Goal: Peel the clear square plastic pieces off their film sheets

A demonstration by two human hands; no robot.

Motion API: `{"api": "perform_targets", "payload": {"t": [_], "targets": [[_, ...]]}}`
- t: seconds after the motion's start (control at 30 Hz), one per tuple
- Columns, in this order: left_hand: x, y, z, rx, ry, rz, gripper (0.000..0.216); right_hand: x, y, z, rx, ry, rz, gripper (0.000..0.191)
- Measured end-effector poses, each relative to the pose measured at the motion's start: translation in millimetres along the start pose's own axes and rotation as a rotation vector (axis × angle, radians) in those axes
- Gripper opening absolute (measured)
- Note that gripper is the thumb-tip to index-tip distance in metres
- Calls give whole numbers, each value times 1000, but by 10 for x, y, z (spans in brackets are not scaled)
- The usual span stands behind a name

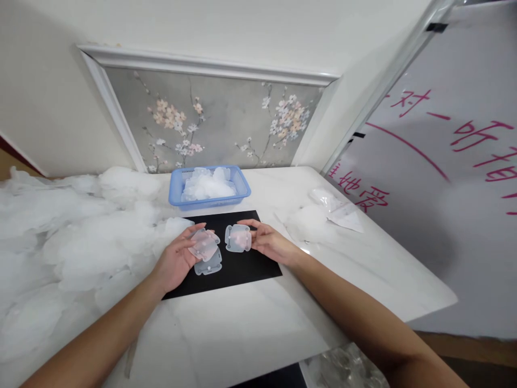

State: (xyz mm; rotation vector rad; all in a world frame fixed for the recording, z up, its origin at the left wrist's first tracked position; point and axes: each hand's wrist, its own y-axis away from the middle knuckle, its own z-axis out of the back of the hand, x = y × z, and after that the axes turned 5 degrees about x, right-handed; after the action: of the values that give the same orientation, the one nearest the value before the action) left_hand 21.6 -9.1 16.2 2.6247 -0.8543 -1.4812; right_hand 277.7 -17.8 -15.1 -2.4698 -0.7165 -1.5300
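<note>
My left hand (180,258) is closed on a thin translucent plastic piece (204,244) with rounded, notched edges. Just below it, partly overlapped, a second such piece (209,265) shows against the black mat (246,269); whether it lies on the mat or hangs from my fingers, I cannot tell. My right hand (269,240) pinches another translucent plastic piece (237,238) by its right edge, over the mat's upper middle. Small dark marks and a pale dot show on these pieces.
A blue plastic basket (210,203) behind the mat holds more translucent pieces. A large heap of them (89,242) covers the table's left side. Clear plastic bags (339,210) lie at right. A whiteboard (452,215) with red writing borders the marble-patterned table (363,269).
</note>
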Motion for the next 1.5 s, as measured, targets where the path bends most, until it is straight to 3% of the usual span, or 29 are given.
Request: {"api": "perform_targets", "payload": {"t": [0.63,0.83,0.9,1.03,1.23,1.33,1.5], "targets": [[4,9,20,7,15,1,37,-49,-18,39,44,-8,25,61],[26,-1,60,53,47,-8,42,-31,18,-32,15,111,80,83],[34,-2,73,71,59,-6,47,-47,14,-30,-15,220,108,71],[45,1,91,80,76,-1,54,-77,0,-20,-55,514,174,22],[42,28,81,77,41,-11,60,-46,56,-86,-215,1038,360,3],[54,40,54,33,-63,-27,58,-38,74,-106,-218,968,308,6],[93,49,28,7,-211,-45,50,-44,57,-111,-235,463,133,24]]}}
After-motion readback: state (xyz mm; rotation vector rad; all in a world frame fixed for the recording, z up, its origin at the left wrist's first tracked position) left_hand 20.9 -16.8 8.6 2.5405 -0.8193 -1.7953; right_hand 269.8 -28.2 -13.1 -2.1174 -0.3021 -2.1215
